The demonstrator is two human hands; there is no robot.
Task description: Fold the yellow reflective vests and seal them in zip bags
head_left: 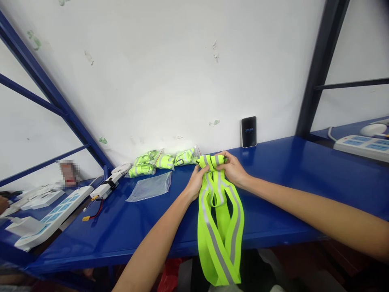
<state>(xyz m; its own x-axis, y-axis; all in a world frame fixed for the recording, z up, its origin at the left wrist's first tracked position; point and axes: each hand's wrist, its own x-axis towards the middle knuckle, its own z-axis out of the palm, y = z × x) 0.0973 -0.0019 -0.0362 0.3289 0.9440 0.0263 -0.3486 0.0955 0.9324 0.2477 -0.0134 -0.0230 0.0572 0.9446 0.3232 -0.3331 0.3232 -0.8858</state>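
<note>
A neon yellow reflective vest point(234, 239) made of straps with grey stripes lies partly on the table, its loops hanging over the front edge. Its far end is gathered into a compact folded bundle. On the left of that bundle, my left hand point(197, 180) grips with fingers closed. My right hand point(231, 167) pinches the bundle's right end near a small black buckle or clip. Left of my hands lies a flat clear plastic bag point(150, 187). Behind it, several clear packets point(165, 161) of the same yellow material rest against the wall.
The blue table point(273, 178) meets a white wall. A phone-like device point(249, 132) leans on that wall at right. To the left are a small white fan point(122, 168), a wired connector point(86, 218) and a power strip point(56, 217); another power strip point(363, 147) is at far right.
</note>
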